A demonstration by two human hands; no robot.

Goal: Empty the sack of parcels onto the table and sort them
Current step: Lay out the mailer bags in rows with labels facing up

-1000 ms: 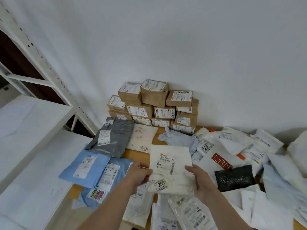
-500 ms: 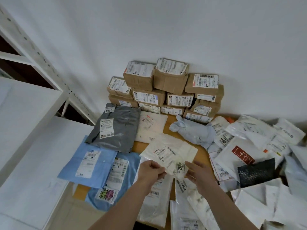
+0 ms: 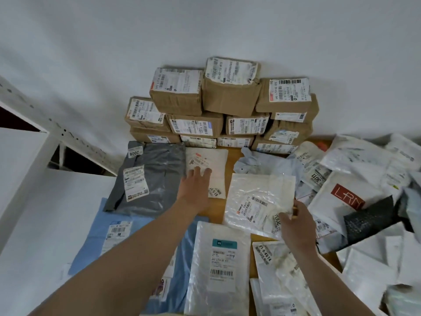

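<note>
A cream plastic mailer (image 3: 255,197) with a barcode label lies on the wooden table (image 3: 234,160) at the centre. My right hand (image 3: 293,222) pinches its near right corner. My left hand (image 3: 194,185) stretches forward, its fingers spread flat on a white mailer (image 3: 214,160) that lies beside a grey mailer (image 3: 150,179). Brown cardboard boxes (image 3: 227,99) are stacked against the wall behind. Blue mailers (image 3: 114,238) lie near left, under my left forearm. No sack is in view.
A loose heap of white mailers (image 3: 355,185), one printed LRN, and a black bubble bag (image 3: 373,222) covers the right side. More white mailers (image 3: 218,267) lie near me. White shelving (image 3: 34,201) stands at the left.
My left hand let go of the cream mailer and reached forward onto the white mailer. My right hand lowered the cream mailer flat onto the table. The camera tilted down and closer.
</note>
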